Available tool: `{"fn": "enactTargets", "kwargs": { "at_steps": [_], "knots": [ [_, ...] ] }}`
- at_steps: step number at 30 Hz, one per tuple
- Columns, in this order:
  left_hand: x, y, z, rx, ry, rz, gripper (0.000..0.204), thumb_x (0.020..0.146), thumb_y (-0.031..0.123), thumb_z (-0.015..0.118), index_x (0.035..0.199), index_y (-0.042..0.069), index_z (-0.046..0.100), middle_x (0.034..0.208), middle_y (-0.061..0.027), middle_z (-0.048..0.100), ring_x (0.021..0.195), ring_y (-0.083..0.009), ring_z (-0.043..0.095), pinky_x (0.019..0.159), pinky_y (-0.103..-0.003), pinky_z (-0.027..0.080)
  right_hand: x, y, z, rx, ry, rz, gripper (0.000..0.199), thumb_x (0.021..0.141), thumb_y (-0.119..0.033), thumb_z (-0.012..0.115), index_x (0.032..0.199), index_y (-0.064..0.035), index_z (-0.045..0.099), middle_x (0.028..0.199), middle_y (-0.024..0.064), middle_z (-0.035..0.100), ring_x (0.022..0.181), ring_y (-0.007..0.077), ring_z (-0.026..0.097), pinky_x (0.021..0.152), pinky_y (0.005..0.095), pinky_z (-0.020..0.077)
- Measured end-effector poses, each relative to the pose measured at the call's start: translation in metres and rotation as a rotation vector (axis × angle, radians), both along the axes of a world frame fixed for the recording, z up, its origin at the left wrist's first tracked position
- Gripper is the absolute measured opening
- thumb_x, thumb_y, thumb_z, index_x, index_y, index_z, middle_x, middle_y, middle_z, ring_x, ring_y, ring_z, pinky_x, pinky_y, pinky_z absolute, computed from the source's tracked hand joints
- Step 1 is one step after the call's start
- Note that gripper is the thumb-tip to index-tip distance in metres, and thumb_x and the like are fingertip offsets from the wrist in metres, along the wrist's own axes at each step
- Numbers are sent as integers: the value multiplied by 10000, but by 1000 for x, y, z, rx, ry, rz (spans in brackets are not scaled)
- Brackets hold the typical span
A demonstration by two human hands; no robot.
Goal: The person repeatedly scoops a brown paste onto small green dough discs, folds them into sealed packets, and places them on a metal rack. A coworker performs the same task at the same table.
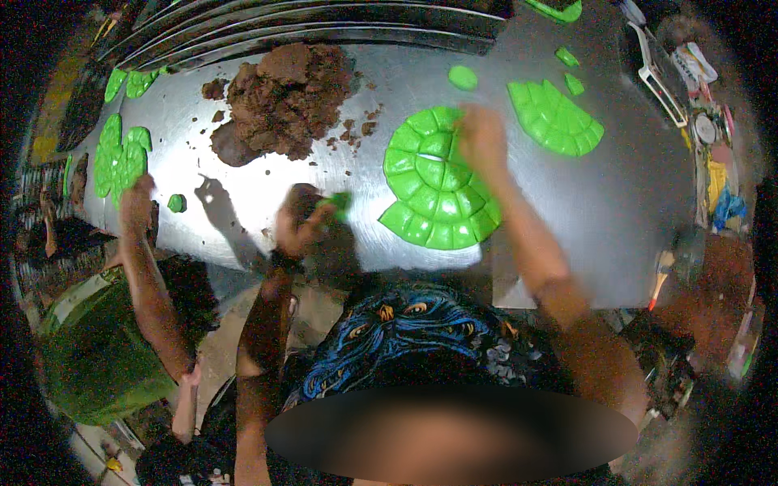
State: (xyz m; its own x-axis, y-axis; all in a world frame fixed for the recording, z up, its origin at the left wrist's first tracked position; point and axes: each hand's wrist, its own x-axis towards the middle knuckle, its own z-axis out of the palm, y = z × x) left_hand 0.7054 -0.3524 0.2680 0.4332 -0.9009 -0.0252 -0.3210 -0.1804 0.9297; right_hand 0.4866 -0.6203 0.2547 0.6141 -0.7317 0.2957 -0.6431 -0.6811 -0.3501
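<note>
My left hand [301, 225] is closed around a small piece of green dough [339, 204], held over the near edge of the metal table. My right hand [484, 144], slightly blurred, is curled at the upper right side of a green dough sheet [440, 204]. That sheet is scored into wedge-like segments in rings, with a slit across its middle. What lies under the right fingers is hidden. Beyond that hand lies a second scored sheet, a half-round green dough piece [557, 119]. A small round green lump [463, 78] sits above the first sheet.
A crumbly brown mound [284, 101] spreads crumbs over the metal table [365, 170]. At left, a co-worker's hand [138, 202] touches another green dough piece [121, 158]. Dark stacked trays [324, 24] line the back. A white-framed object [660, 77] and a brush [660, 279] are at right.
</note>
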Motion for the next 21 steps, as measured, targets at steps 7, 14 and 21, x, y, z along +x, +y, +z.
{"fn": "enactTargets", "kwargs": {
  "at_steps": [7, 14, 21],
  "knots": [
    [-46, 14, 44, -353, 293, 366, 230, 916, 256, 590, 883, 29, 582, 724, -11, 601, 577, -67, 513, 509, -213, 416, 48, 197, 48, 1393, -555, 327, 315, 793, -223, 711, 1039, -41, 634, 825, 72, 652, 638, 68, 580, 559, 226, 466],
    [-49, 73, -8, -306, 144, 683, 328, 939, 330, 506, 986, 25, 618, 873, -74, 607, 782, -174, 550, 695, -308, 437, 42, 236, 46, 636, -427, 540, 306, 767, -97, 685, 1058, -38, 613, 951, 116, 629, 839, 224, 607, 733, 323, 484],
    [-67, 114, -52, 184, -721, 285, 378, 731, 351, 690, 1046, 145, 665, 1152, -33, 517, 1102, -253, 398, 869, -452, 329, 58, 217, 11, 492, 356, 744, 234, 766, -177, 641, 953, -37, 647, 922, 170, 619, 916, 354, 582, 802, 428, 469]
  ]
}}
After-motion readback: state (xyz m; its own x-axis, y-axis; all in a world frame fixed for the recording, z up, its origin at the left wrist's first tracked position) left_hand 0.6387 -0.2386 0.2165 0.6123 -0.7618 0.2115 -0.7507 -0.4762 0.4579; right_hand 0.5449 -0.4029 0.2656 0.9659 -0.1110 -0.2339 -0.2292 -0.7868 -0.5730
